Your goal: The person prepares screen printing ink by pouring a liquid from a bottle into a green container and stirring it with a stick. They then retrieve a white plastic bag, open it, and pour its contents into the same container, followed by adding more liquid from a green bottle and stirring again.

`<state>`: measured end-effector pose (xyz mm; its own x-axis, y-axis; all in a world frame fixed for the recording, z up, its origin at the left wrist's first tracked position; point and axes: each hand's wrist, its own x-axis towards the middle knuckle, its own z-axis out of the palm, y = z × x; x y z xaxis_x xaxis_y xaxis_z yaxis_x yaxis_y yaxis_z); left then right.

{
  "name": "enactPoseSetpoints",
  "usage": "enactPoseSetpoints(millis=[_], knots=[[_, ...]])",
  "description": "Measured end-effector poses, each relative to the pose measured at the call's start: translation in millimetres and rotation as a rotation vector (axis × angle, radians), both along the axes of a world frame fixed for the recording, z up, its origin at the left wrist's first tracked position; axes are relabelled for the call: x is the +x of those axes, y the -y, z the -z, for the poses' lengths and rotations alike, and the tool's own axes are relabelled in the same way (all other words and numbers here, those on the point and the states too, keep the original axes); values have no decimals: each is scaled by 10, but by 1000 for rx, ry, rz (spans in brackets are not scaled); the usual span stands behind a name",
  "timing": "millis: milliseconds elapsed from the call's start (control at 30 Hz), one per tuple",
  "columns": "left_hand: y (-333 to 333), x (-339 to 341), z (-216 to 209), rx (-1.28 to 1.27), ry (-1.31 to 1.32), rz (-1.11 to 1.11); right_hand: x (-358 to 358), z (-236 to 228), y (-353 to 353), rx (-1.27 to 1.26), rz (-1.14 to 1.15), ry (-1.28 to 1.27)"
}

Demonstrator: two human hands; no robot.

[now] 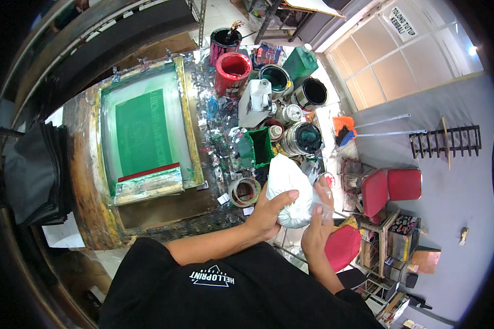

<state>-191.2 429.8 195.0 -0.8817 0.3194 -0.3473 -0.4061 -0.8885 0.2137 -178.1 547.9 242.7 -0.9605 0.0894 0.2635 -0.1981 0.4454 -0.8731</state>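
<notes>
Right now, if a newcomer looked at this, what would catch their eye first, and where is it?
Probably the bulging white plastic bag gripped in the left hand, just right of the picture's middle. Next might come the bright green printing screen on the worktable at left, a squeegee lying across its near end, then the red bucket at the table's far side.
</notes>
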Motion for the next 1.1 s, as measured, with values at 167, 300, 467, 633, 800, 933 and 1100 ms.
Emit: enactPoseSetpoints(millis=[167,300,467,633,800,933,1100], knots=[[33,-6,-81,-5,96,63,33,-13,8,370,-133,-14],[-34,13,-49,-69,80,69,-18,99,-36,379,-81,10],[-24,-41,55,-44,120,100,-144,17,6,350,-59,29],[93,-74,67,82,30,71,-310,-49,-49,199,-36,89],[191,-209,60,234,149,95,-411,-229,0,386,-132,138],[167,-264,34,106,192,186,-445,-246,88,477,-153,133],[181,-305,44,132,212,214,-493,-254,135,485,-157,128]])
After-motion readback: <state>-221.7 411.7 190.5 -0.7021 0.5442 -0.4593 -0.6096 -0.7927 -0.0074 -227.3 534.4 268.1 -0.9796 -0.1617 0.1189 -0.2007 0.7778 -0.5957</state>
